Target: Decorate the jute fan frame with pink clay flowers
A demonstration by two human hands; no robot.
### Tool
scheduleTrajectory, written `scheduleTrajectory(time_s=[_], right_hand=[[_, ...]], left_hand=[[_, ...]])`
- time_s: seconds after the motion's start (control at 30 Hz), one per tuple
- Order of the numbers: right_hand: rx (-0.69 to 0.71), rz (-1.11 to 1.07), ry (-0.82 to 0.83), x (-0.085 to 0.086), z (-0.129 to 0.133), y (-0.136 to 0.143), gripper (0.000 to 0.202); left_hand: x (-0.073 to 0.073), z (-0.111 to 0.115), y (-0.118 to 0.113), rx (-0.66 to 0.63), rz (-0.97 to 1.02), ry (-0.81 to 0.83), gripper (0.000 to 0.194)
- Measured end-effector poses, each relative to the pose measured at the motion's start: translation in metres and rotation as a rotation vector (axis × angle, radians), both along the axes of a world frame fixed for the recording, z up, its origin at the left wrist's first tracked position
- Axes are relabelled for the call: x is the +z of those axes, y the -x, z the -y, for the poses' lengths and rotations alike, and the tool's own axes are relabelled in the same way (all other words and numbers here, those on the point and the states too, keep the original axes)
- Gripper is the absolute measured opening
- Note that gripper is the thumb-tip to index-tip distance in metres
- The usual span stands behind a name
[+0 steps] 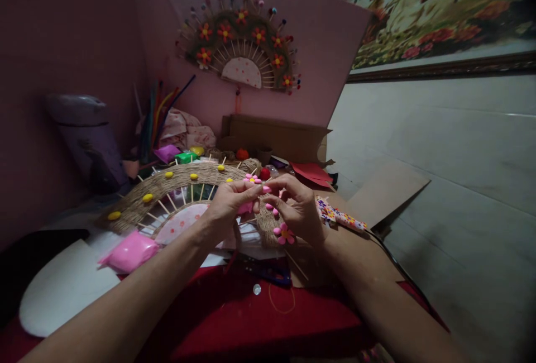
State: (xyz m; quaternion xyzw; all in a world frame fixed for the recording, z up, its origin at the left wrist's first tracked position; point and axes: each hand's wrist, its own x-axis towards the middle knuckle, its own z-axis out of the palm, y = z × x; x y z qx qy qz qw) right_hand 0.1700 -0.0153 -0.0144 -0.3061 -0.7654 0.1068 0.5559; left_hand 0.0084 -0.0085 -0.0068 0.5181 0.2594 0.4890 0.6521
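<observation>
Over the right part of a twine-wrapped fan [196, 175], my left hand [230, 204] and my right hand [298, 206] meet with fingertips pinched together. A small piece of pink clay [266, 189] shows between them. More pink clay [245, 208] is visible beneath my left fingers; whether it lies in that hand, I cannot tell. Yellow clay ovals [147, 198] dot the fan's band, and wooden sticks radiate through it. A pink clay flower [284, 234] sits on the band below my right hand, another [252, 179] just beyond my fingers.
A pink clay packet [130, 251] lies left of my forearm. Blue-handled scissors [268, 271] rest on the red cloth [201, 318] near a clear disc [257, 290]. At right is a flower-patterned tool with a cord [341, 215]. A finished fan [240, 36] hangs behind.
</observation>
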Motion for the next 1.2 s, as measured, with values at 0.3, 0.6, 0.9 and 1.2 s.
scheduleTrajectory(time_s=[0.3, 0.6, 0.9, 1.2], right_hand=[[0.021, -0.057, 0.061, 0.0013, 0.0002, 0.0014, 0.009], [0.028, -0.042, 0.004, 0.0012, -0.0006, -0.0001, 0.007], [0.045, -0.045, -0.045, 0.0029, -0.0013, -0.0008, 0.007], [0.044, -0.041, -0.021, 0.0029, -0.0014, 0.0002, 0.009]], left_hand=[[0.0012, 0.0016, -0.0003, 0.005, -0.023, -0.010, 0.032], [0.0009, 0.0012, 0.0002, 0.001, -0.015, 0.001, 0.034], [0.0006, 0.0008, 0.0007, -0.016, -0.032, 0.008, 0.033], [0.0010, -0.0010, 0.0008, 0.019, -0.049, 0.011, 0.034]])
